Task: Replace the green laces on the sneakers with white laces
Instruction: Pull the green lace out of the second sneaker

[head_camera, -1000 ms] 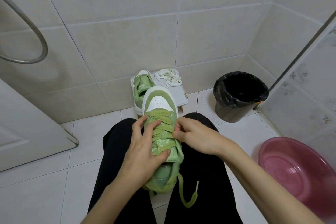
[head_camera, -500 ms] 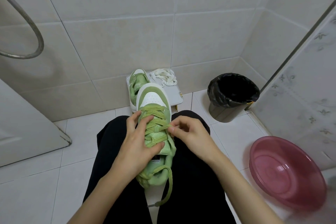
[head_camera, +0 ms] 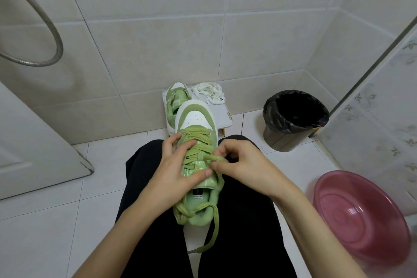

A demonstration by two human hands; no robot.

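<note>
Your left hand (head_camera: 178,169) grips the sneaker (head_camera: 195,117) on your lap, fingers over the lacing and thumb pressed across the tongue. Far beyond its toe, the white laces (head_camera: 209,92) wait in a heap, untouched. Your right hand (head_camera: 243,165) pinches a loop of the green lace (head_camera: 198,152) at the middle eyelets on the right side. You're unlacing. Next, draw that loop clear, then work toward the toe, row by row.
</note>
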